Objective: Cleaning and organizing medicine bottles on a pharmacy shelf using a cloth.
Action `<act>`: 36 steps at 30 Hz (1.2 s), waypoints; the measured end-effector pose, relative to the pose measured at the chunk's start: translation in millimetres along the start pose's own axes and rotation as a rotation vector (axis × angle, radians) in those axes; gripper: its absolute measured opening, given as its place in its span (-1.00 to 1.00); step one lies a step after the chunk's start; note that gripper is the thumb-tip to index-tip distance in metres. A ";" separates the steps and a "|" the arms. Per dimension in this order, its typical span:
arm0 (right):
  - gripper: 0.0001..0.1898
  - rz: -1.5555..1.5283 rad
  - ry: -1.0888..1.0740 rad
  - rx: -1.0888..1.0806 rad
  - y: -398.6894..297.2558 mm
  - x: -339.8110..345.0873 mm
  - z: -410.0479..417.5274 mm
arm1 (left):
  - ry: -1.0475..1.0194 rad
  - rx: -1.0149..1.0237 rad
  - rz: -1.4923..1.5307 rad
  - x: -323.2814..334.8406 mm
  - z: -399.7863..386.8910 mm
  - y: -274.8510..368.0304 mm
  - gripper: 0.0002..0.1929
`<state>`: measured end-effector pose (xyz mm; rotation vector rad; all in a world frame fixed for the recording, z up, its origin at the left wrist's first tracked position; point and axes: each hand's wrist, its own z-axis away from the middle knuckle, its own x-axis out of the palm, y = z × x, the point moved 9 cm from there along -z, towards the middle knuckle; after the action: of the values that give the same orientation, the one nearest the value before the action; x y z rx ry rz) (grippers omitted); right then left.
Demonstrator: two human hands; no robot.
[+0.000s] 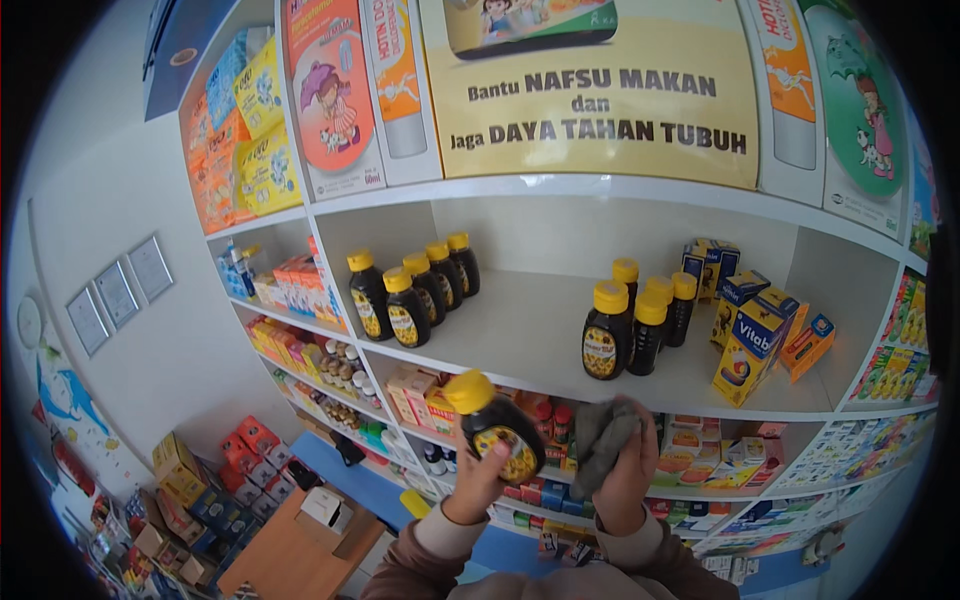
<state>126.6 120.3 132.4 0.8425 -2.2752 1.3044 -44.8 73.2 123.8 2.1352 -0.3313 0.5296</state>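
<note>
My left hand (pixel 478 480) grips a dark honey-style squeeze bottle (pixel 504 435) with a yellow cap, tilted, its label facing up. In my right hand (pixel 628 472) is a crumpled grey cloth (pixel 602 442), held just right of the bottle and apart from it. Both hands are in front of a white shelf (pixel 517 322). On its left side stand several matching yellow-capped bottles (pixel 409 307). Another cluster of the same bottles (pixel 606 341) stands upright right of centre, above my right hand.
Blue and yellow Vitabumin-type boxes (pixel 757 341) and a small orange box (pixel 808 346) occupy the shelf's right end. Lower shelves hold medicine boxes (pixel 686 450). Below left is a wooden table (pixel 300 547) bearing a white box (pixel 326 511). Stacked cartons (pixel 180 469) lie farther left.
</note>
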 end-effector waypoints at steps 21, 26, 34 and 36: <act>-0.59 0.831 -0.335 -0.132 10.8 14.8 36.5 | -0.051 -0.008 -0.893 15.1 27.5 -25.0 -0.36; -0.58 0.612 -0.341 0.196 19.7 3.7 27.7 | -0.255 -0.078 -0.582 13.5 24.9 -37.5 -0.38; -0.49 0.059 -0.145 0.211 35.1 -12.7 33.1 | -0.324 -0.031 -0.200 21.5 23.6 -58.3 -0.38; -0.48 0.099 -0.095 0.155 39.8 -20.3 39.9 | -0.031 -0.053 -0.088 4.6 26.1 -63.8 -0.42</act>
<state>114.0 107.4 75.3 0.8704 -2.3389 1.5314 -7.6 88.2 67.6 2.0979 -0.2647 0.4330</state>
